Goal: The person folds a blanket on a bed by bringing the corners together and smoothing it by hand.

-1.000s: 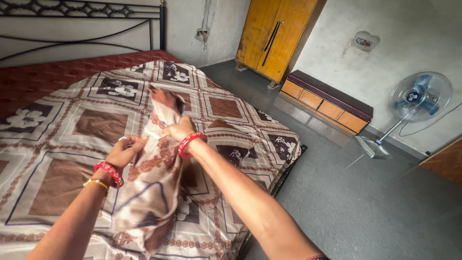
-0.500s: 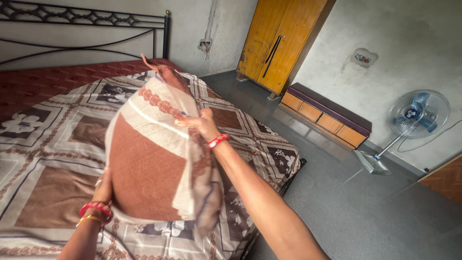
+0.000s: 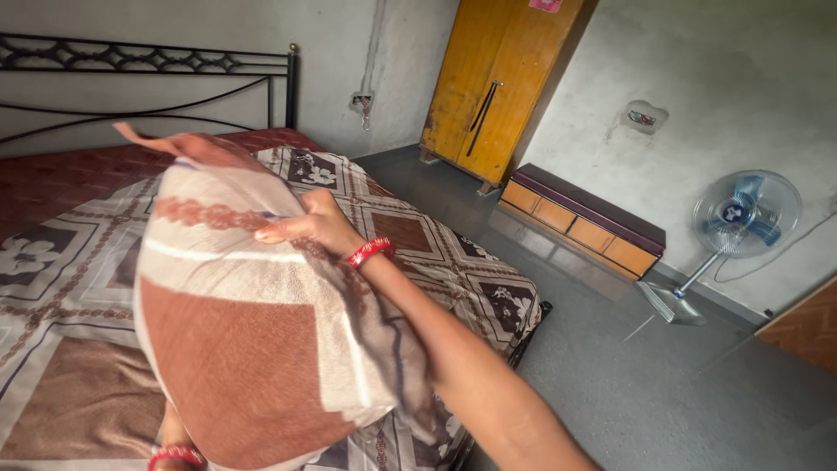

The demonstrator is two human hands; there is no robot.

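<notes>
A brown and cream pillow point(image 3: 253, 349) in a patterned case is lifted in front of me above the bed point(image 3: 418, 244). My right hand point(image 3: 305, 222) grips the case near the pillow's upper edge; a red bangle sits on that wrist. My left hand point(image 3: 174, 440) is under the pillow's bottom edge, mostly hidden, with only the wrist and red bangles showing. It seems to hold the pillow from below.
The bed has a brown patterned cover and a black metal headboard point(image 3: 131, 65). To the right are a yellow wooden wardrobe point(image 3: 497, 83), a low wooden bench point(image 3: 584, 222) along the wall, and a standing fan point(image 3: 741, 227) on the grey floor.
The pillow has been raised from the bed and brought closer to me, now filling the lower left. My right hand moved up with it; the left hand dropped beneath it.
</notes>
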